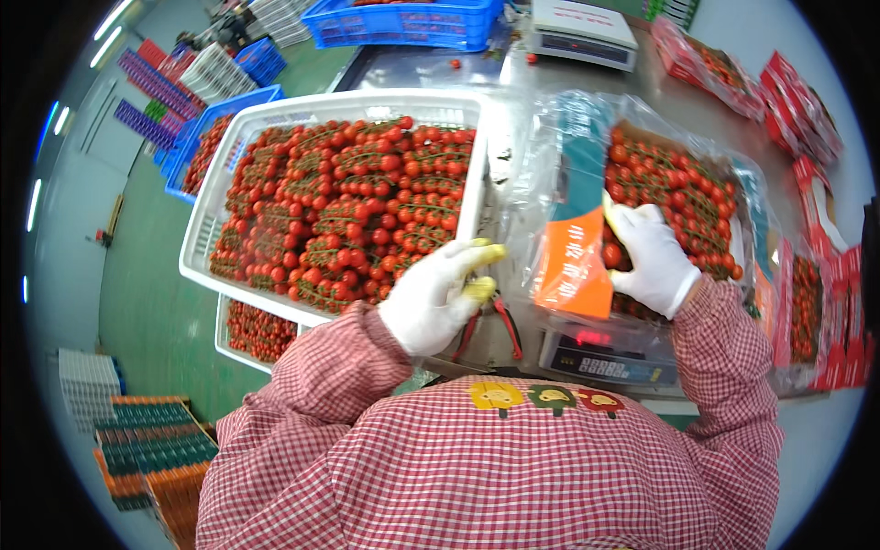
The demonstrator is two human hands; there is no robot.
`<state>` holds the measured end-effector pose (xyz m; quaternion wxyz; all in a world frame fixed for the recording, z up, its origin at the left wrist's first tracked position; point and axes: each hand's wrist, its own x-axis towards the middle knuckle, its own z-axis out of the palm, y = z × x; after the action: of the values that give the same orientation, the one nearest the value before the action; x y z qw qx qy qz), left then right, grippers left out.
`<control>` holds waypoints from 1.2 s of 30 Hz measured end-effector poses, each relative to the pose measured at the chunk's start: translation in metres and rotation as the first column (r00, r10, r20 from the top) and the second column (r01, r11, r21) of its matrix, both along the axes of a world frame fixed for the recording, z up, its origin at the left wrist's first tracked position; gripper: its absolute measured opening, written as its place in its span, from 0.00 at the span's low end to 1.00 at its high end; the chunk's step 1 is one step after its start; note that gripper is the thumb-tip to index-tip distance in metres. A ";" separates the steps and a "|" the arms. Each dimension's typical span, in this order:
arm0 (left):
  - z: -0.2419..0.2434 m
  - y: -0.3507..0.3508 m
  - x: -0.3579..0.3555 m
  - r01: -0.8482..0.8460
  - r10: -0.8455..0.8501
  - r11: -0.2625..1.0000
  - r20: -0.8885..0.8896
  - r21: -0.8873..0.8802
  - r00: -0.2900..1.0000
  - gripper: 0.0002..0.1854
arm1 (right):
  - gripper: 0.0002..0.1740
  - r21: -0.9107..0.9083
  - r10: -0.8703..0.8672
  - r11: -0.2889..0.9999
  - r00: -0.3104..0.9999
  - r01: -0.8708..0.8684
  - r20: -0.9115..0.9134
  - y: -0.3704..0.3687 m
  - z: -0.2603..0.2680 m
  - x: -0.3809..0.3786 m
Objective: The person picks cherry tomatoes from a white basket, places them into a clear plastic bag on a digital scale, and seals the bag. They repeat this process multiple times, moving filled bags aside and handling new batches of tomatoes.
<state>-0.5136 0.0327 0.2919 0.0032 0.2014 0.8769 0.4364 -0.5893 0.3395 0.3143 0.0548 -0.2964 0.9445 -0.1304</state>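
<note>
My left hand [433,295], in a white glove with yellow fingertips, holds nothing. Its fingers are spread at the near right corner of a white plastic crate [474,206] of cherry tomatoes on the vine [344,206]. Just right of it lie red-handled snips [509,326], partly covered by the fingers. My right hand [650,251], gloved alike, rests over tomatoes [677,185] in a teal and orange carton [577,199] lined with clear plastic film. Its fingertips are at the carton's left inner side; whether they grip anything is hidden. Under the carton is a digital scale [605,361] with a lit display.
Beyond the carton stand a second scale [584,31] and a blue crate [405,24]. Red packed cartons [801,110] line the metal table's right side. More tomato crates [206,158] sit left of and below the white one. Stacked cartons [151,454] stand on the green floor.
</note>
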 end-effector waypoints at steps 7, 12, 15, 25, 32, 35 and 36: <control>-0.009 -0.171 -0.041 -0.397 0.361 0.824 -0.164 -0.405 0.918 0.29 | 0.37 0.826 0.135 0.557 0.971 0.091 -0.198 -0.026 -0.042 -0.009; -0.023 -0.210 -0.094 -0.059 0.213 0.728 0.144 -0.684 0.966 0.30 | 0.40 0.420 0.061 0.905 0.998 -0.066 0.024 -0.016 -0.016 -0.015; -0.024 -0.220 -0.105 -0.059 0.082 0.657 -0.006 -0.751 0.997 0.22 | 0.38 0.156 -0.051 0.986 0.994 0.066 -0.098 -0.024 0.024 -0.010; 0.006 -0.095 -0.076 -0.319 0.047 0.831 0.513 0.457 0.857 0.11 | 0.52 -0.785 -0.124 0.583 0.978 0.208 0.167 -0.220 -0.034 0.046; 0.023 -0.117 -0.081 0.085 -0.186 0.947 0.314 0.309 0.931 0.15 | 0.34 -0.623 0.371 -0.032 0.588 0.781 0.718 -0.172 -0.010 0.082; -0.019 -0.171 -0.158 -0.129 0.098 0.983 -0.221 -0.129 0.970 0.18 | 0.30 -0.700 0.323 -0.134 0.699 0.701 0.638 -0.103 0.018 0.102; -0.034 -0.188 -0.173 -0.185 0.070 0.928 -0.336 -0.324 0.939 0.22 | 0.29 -0.689 0.142 -0.142 0.703 0.711 0.697 -0.075 0.028 0.105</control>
<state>-0.6863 -0.1550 0.2578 -0.1312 0.2069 0.9408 0.2342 -0.4842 0.2644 0.3420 0.0700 0.0572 0.5136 -0.8533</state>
